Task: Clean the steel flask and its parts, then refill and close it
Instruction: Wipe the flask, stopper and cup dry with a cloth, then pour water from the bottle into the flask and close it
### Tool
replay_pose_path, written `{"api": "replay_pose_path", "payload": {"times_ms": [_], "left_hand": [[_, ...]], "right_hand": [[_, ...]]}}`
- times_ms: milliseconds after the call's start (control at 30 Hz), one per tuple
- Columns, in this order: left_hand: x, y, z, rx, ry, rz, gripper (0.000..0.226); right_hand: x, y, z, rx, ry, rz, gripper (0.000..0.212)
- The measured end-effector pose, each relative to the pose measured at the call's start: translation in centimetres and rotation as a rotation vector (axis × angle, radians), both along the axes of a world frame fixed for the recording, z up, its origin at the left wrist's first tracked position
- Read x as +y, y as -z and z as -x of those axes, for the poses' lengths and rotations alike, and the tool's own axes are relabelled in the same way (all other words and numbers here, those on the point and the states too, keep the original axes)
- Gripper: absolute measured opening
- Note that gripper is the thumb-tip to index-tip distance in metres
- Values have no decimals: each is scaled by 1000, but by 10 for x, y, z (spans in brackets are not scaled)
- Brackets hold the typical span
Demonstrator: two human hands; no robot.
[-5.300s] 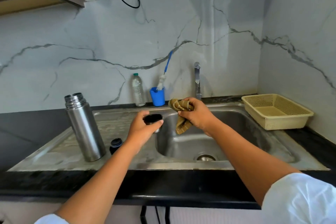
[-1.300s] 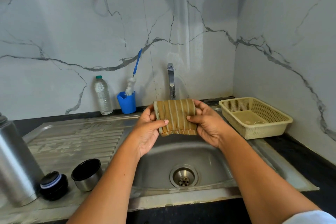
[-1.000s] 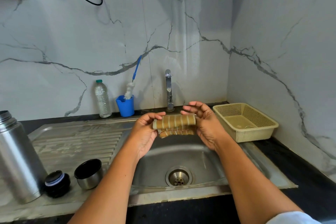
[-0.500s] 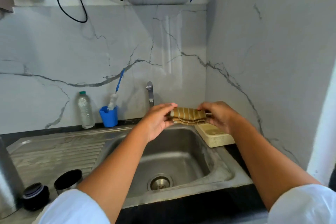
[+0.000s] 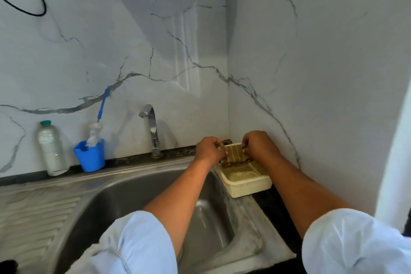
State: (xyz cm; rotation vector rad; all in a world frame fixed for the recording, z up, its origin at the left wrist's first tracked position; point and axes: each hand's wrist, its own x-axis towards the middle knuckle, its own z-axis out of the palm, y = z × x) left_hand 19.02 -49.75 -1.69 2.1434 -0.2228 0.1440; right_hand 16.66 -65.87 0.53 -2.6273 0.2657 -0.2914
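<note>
A folded brown striped cloth hangs over the far rim of the cream plastic basket in the right corner. My left hand pinches its left top edge and my right hand pinches its right top edge. The steel flask and its cup are out of the frame. A dark rounded thing shows at the bottom left corner; I cannot tell what it is.
The steel sink bowl lies below my arms, with the tap behind it and the ribbed drainboard at left. A blue holder with a bottle brush and a plastic water bottle stand by the wall.
Both hands carried the folded cloth right from above the sink to the basket's far rim. The view swung right, so the flask and cup left the frame.
</note>
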Motion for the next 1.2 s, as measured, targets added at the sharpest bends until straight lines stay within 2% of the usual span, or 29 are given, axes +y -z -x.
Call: {"api": "replay_pose_path", "payload": {"times_ms": [67, 167, 333, 467, 667, 800, 1000, 1200], "left_hand": [[-6, 4, -12, -9, -6, -85, 16], [-11, 10, -31, -15, 4, -243, 9], [-22, 29, -48, -116, -69, -646, 33], [-25, 26, -53, -80, -59, -652, 33], [-11, 17, -39, -147, -45, -504, 34], [23, -4, -10, -245, -101, -505, 34], [111, -38, 56, -401, -165, -756, 52], [222, -69, 129, -390, -267, -985, 59]], "right_hand": [[-2, 5, -14, 47, -25, 95, 20], [-6, 22, -32, -11, -40, 251, 22], [-2, 42, -48, 33, -72, 532, 28], [-4, 51, -53, 52, -102, 700, 34], [5, 27, -36, -13, -96, 592, 36], [28, 2, -8, -195, -86, 479, 35], [115, -26, 45, -295, -234, 398, 48], [227, -34, 94, -388, -434, 338, 49]]}}
